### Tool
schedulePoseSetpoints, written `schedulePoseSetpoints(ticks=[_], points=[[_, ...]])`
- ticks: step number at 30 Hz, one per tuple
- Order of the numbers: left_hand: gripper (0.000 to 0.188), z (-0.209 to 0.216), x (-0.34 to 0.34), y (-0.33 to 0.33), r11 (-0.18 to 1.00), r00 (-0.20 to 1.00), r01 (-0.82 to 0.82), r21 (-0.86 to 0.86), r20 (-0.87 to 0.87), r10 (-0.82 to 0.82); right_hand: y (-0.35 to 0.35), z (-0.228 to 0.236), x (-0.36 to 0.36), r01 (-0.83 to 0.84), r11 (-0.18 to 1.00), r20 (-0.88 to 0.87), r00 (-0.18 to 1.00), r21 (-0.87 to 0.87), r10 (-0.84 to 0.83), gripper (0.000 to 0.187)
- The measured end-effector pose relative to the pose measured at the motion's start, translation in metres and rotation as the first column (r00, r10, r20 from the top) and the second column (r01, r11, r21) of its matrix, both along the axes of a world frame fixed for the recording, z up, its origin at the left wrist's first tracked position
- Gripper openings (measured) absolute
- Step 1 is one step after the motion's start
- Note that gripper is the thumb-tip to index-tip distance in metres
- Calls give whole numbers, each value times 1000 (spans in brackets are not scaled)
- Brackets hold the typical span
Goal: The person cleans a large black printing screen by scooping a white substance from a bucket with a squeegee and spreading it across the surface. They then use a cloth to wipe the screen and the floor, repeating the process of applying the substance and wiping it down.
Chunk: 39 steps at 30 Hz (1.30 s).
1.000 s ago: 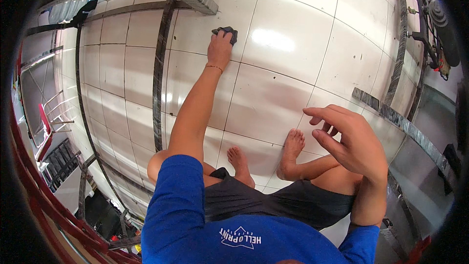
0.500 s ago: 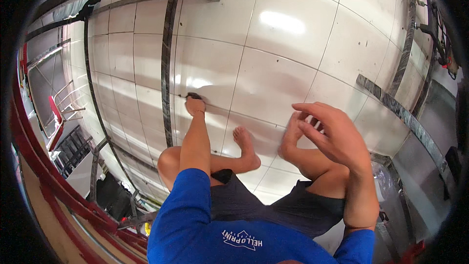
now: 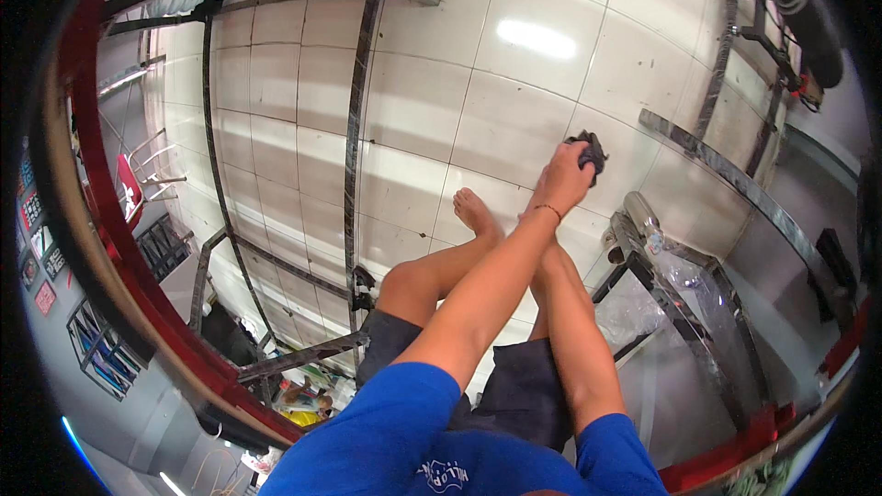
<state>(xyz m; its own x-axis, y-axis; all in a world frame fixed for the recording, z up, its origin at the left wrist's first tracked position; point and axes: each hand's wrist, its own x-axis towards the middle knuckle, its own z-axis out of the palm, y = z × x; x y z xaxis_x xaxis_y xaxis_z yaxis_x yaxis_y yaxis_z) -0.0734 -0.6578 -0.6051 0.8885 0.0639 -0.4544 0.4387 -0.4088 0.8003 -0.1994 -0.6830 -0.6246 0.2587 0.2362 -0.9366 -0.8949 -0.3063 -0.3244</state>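
Observation:
My left hand (image 3: pixel 564 182) reaches across my body to the right, its fingers closed around a crumpled dark cloth (image 3: pixel 591 157). A thin bracelet circles that wrist. My right forearm (image 3: pixel 583 340) comes up from the lower right and passes behind the left wrist. The right hand is hidden there, so its fingers cannot be made out. Below both arms is a white tiled floor (image 3: pixel 413 101), with my bare left foot (image 3: pixel 473 209) resting on it.
A black metal bar (image 3: pixel 360 129) of a frame runs at my left, and another bar (image 3: pixel 726 174) at my right. A silver cylinder (image 3: pixel 641 211) and clear plastic wrap (image 3: pixel 694 280) lie by a black frame at right. A red chair (image 3: pixel 130 188) stands far left.
My left hand has swung from the floor at left over to the right with the dark cloth. The right hand, raised before, has dropped behind the left wrist. The view has shifted.

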Motion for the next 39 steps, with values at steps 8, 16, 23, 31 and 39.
schedulePoseSetpoints(ticks=[8,16,23,31,39], points=[[48,201,-32,15,999,999,27,-30,-35,-28,-18,124,-52,-28,997,13,999,-73,30,44],[49,495,-71,135,978,992,53,-204,119,-28,-65,298,-1,158,936,154,981,-315,-114,31],[49,619,-161,328,881,794,-241,-408,439,420,47,483,131,-70,982,658,734,-174,169,32],[49,644,-397,389,94,-1,-817,-569,164,986,257,645,67,-571,414,697,-656,-709,288,62],[44,622,-431,352,-248,-392,-662,-708,45,919,308,632,96,-466,-91,465,-885,-880,33,69]])
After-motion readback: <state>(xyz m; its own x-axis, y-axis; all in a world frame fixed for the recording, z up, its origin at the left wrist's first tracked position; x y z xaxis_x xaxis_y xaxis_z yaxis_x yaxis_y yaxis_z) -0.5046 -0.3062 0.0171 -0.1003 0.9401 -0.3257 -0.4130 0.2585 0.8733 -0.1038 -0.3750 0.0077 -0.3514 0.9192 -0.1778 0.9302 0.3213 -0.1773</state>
